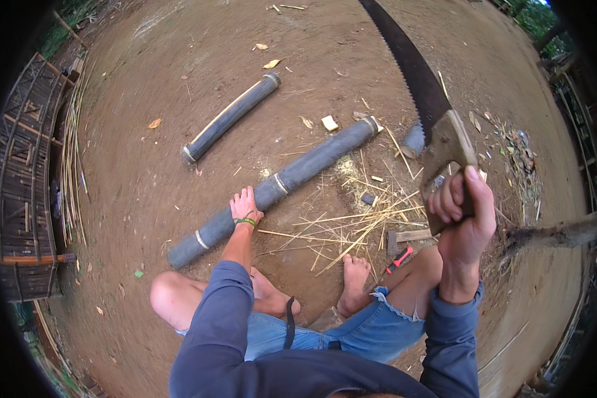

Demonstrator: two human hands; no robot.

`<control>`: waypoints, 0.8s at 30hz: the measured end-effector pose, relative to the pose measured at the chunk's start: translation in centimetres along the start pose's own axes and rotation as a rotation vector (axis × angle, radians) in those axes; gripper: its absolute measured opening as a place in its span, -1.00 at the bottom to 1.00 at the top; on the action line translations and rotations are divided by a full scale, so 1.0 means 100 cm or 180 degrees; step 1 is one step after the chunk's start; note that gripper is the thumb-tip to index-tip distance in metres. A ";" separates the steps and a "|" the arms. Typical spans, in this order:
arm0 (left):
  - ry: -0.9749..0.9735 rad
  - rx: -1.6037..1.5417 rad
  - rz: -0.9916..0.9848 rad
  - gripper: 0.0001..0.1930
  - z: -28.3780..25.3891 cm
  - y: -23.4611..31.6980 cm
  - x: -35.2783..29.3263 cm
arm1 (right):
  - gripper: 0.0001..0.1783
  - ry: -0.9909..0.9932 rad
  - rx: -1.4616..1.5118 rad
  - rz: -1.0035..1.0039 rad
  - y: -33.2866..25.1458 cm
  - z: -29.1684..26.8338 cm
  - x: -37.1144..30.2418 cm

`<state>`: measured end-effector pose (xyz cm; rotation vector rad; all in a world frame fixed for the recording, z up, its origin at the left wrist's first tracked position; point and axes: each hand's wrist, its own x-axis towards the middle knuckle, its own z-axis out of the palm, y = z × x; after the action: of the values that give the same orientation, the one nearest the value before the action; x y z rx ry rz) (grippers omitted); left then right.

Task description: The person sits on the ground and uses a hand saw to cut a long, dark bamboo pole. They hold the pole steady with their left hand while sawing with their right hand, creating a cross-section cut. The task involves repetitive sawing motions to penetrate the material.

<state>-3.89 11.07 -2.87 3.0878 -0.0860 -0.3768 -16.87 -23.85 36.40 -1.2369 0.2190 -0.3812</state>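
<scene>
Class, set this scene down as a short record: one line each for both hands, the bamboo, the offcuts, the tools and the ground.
Left-hand grip: laid on the long bamboo pole
Right-hand grip: closed on a handsaw, blade apart from the pole
Other bamboo: shorter pole, lying beyond the long one
Offcuts: short bamboo piece; scattered thin sticks
Tools on ground: wooden-handled tool; red-and-black hand tool
Ground: brown earth with fallen leaves
</scene>
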 end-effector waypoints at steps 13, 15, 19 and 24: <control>0.0312 -0.0182 -0.0538 0.07 0.027 0.004 -0.074 | -0.54 0.0078 0.0060 -0.0073 -0.004 0.004 -0.004; 0.0270 -0.0194 -0.0658 0.07 0.027 0.001 -0.072 | -0.58 -0.0040 0.0221 -0.0112 0.001 -0.003 -0.002; 0.0124 -0.0199 -0.0677 0.07 0.026 -0.002 -0.065 | -0.68 0.0021 -0.2210 -0.0511 -0.001 0.009 -0.002; 0.0246 -0.0106 -0.0651 0.07 0.033 0.008 -0.068 | -0.70 -0.1001 -0.3525 -0.0234 0.011 0.005 -0.004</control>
<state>-11.36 10.58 -4.41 3.0817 0.2369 -0.2608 -16.90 -22.90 35.47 -2.3749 0.1036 -0.0955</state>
